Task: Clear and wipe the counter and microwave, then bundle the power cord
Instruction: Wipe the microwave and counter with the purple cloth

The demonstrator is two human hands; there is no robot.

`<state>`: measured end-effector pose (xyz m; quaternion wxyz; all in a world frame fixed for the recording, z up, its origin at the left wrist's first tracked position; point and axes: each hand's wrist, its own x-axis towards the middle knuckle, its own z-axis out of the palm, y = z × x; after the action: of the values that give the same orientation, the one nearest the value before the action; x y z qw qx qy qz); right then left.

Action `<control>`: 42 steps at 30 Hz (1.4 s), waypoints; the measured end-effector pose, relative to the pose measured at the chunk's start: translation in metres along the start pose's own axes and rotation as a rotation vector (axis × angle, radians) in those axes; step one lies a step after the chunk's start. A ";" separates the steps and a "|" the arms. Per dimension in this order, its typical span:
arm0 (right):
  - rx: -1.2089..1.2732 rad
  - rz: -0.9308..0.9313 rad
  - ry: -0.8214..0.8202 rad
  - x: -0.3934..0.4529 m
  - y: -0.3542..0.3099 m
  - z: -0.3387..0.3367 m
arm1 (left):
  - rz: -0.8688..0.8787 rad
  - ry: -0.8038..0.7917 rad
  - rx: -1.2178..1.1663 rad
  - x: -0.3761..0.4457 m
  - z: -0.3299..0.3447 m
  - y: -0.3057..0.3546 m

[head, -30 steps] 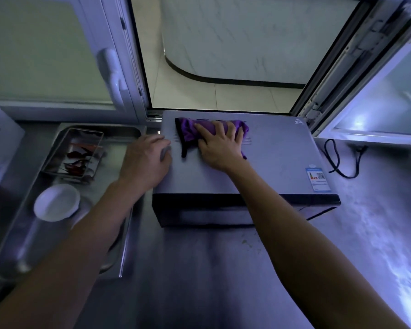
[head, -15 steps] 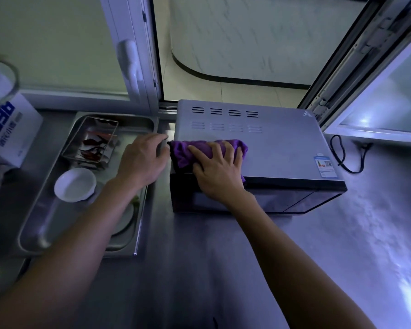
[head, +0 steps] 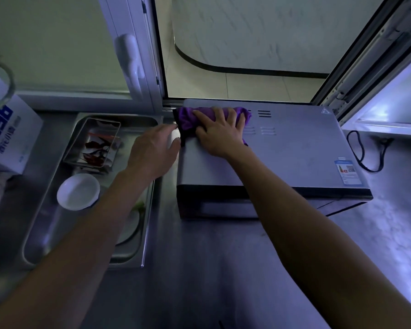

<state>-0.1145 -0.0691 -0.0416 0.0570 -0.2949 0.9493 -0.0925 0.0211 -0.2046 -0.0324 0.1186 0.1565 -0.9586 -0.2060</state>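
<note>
The microwave (head: pixel 282 148) is a flat-topped metal box with a smooth, dull silver top and rows of narrow vent slots near its far edge. It sits on the brushed steel table (head: pixel 223 269) with its long axis running left to right and its dark front facing the person. A soft, bunched purple cloth (head: pixel 190 117) lies along the far left part of the top, stretched left to right. The right hand (head: pixel 220 132) presses flat on the cloth, fingers straight and spread, grip apart. The left hand (head: pixel 153 150) rests against the microwave's left side near the top edge, fingers relaxed and holding nothing. The thin black power cord (head: pixel 363 155) loops on the table just right of the microwave. To the left, a shiny rectangular metal tray (head: pixel 86 252) holds a smaller tray (head: pixel 93 141) with red chilies and a round white bowl (head: pixel 78 191). A white cardboard box (head: pixel 12 136) with blue print stands at the far left.
</note>
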 end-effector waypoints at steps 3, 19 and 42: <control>0.005 0.004 -0.002 0.028 0.001 -0.002 | -0.008 -0.008 -0.032 0.011 0.004 -0.007; -0.003 -0.021 0.039 -0.002 0.021 -0.002 | 0.031 0.095 0.011 -0.003 -0.001 0.024; -0.007 0.124 0.047 -0.114 0.191 -0.039 | 0.153 -0.100 0.133 0.031 0.081 0.169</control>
<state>-0.1324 0.1556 -0.0375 0.0395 -0.2334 0.9672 -0.0925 -0.0735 -0.0400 -0.0262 0.0752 0.0801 -0.9840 -0.1401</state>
